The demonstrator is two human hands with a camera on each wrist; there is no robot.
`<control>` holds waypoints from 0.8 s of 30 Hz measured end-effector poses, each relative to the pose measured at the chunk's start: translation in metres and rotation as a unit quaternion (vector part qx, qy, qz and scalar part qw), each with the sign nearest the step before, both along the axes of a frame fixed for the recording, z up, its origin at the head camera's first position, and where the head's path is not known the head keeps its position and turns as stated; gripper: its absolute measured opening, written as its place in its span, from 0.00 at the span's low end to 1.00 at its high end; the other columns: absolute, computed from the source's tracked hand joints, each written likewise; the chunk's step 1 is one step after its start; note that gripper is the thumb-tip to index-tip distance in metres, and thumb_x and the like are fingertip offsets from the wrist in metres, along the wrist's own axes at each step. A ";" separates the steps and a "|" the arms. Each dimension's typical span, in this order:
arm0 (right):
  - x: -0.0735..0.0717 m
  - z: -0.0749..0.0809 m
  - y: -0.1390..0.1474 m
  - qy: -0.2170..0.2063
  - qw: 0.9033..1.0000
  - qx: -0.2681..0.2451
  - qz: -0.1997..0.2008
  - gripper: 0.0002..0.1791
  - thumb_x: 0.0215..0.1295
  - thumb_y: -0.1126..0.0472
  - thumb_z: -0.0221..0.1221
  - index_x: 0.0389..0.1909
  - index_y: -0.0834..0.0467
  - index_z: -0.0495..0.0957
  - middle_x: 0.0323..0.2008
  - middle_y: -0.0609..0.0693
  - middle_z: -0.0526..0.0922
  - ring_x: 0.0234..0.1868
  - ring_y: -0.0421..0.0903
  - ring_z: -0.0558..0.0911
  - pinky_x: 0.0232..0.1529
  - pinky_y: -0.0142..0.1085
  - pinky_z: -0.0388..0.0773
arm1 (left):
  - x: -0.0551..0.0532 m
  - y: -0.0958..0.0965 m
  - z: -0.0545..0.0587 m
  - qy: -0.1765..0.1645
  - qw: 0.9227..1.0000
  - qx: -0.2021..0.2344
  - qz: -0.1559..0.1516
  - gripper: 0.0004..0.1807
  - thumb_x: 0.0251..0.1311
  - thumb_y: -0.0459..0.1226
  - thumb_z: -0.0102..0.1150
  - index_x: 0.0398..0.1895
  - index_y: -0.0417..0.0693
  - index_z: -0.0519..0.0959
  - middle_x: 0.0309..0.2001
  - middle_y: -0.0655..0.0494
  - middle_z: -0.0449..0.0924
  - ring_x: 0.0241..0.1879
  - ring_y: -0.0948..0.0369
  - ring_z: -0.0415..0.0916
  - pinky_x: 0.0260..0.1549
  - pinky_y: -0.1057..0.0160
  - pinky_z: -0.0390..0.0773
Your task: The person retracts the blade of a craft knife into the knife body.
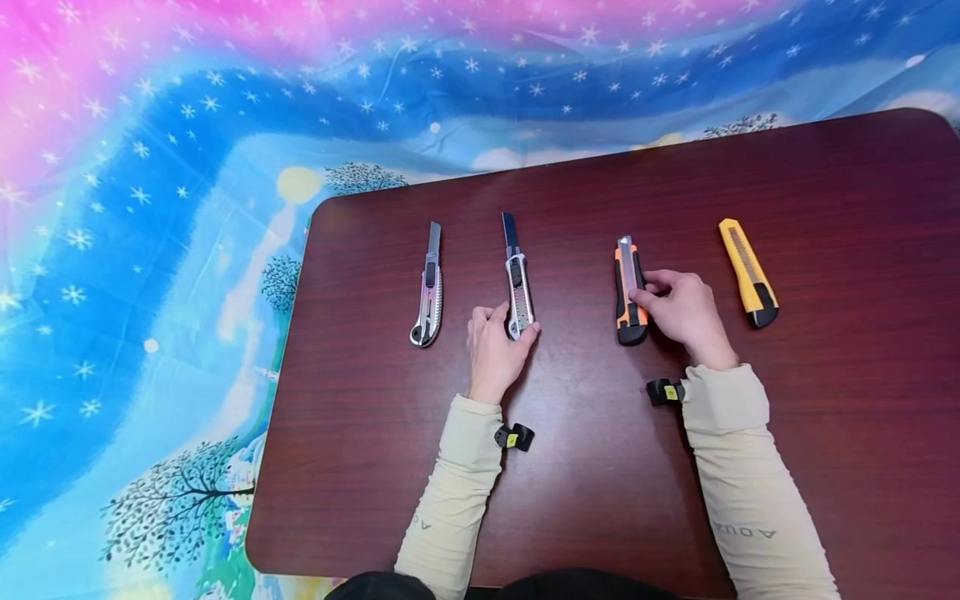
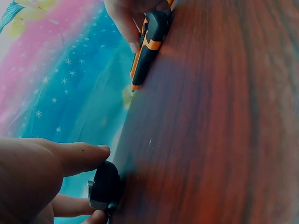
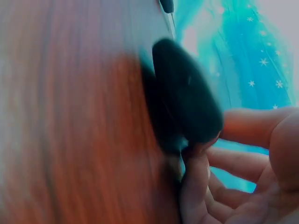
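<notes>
My left hand point(image 1: 496, 348) holds the lower end of a silver box cutter point(image 1: 517, 279) between thumb and fingers; its dark blade is slid out and points to the far side of the table. In the left wrist view, the cutter's dark butt end point(image 2: 106, 186) shows between my thumb and fingers. With my right hand point(image 1: 685, 312) I pinch an orange and black box cutter point(image 1: 632, 300) from its right side, thumb on top. Its black butt end point(image 3: 187, 91) fills the middle of the right wrist view, close over the table with a dark shadow beside it.
Left of my left hand lies another silver box cutter point(image 1: 427, 292) with its blade out. A yellow box cutter point(image 1: 748, 271) with a black end lies to the right. All are on a dark red-brown wooden table point(image 1: 585, 500), with a printed cloth point(image 1: 187, 208) behind.
</notes>
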State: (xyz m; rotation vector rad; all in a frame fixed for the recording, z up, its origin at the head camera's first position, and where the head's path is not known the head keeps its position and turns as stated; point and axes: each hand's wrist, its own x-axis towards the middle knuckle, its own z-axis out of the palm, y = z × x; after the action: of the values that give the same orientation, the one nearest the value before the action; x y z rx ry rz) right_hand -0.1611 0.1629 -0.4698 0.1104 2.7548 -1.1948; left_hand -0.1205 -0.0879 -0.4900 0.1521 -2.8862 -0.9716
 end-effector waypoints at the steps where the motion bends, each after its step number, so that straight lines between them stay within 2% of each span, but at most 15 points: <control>1: 0.000 0.000 0.000 0.005 1.000 0.004 -0.005 0.24 0.67 0.54 0.58 0.58 0.67 0.75 0.43 0.64 0.82 0.41 0.53 0.78 0.32 0.31 0.71 | 0.000 0.001 0.000 0.000 1.000 0.000 0.000 0.31 0.54 0.49 0.66 0.59 0.43 0.77 0.44 0.46 0.72 0.43 0.51 0.69 0.43 0.54 0.73; 7: 0.000 0.000 0.000 0.024 0.999 0.012 -0.024 0.22 0.67 0.56 0.58 0.54 0.67 0.77 0.42 0.64 0.83 0.40 0.55 0.79 0.31 0.31 0.71 | -0.001 0.003 -0.001 0.004 1.000 0.012 0.000 0.30 0.54 0.48 0.66 0.58 0.42 0.77 0.43 0.47 0.73 0.43 0.51 0.69 0.43 0.55 0.73; 14: 0.001 -0.001 0.000 0.022 0.999 0.015 -0.033 0.21 0.67 0.57 0.57 0.54 0.67 0.77 0.42 0.64 0.82 0.40 0.55 0.79 0.32 0.33 0.72 | -0.003 0.002 -0.003 0.009 0.999 0.033 -0.002 0.28 0.53 0.47 0.67 0.55 0.42 0.79 0.40 0.49 0.75 0.41 0.54 0.71 0.42 0.58 0.74; 19: -0.001 -0.002 -0.002 0.032 0.999 0.020 -0.031 0.20 0.67 0.58 0.57 0.54 0.67 0.77 0.42 0.65 0.82 0.41 0.56 0.79 0.34 0.37 0.73 | -0.005 -0.003 -0.002 0.014 0.996 0.083 0.003 0.28 0.50 0.45 0.69 0.54 0.41 0.81 0.38 0.50 0.77 0.37 0.56 0.73 0.38 0.61 0.76; 24: -0.003 -0.001 -0.006 0.042 0.999 0.022 -0.025 0.20 0.68 0.58 0.57 0.54 0.68 0.77 0.42 0.64 0.82 0.41 0.57 0.78 0.39 0.44 0.75 | -0.008 -0.008 -0.001 -0.005 0.992 0.125 0.010 0.30 0.48 0.45 0.71 0.55 0.40 0.80 0.39 0.51 0.80 0.34 0.59 0.77 0.36 0.63 0.77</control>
State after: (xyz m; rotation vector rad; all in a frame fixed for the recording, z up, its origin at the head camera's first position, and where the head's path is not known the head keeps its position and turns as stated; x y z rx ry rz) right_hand -0.1642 0.1571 -0.4704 0.1367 2.8669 -1.1780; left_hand -0.1281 -0.0958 -0.4915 0.2019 -2.7547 -1.3305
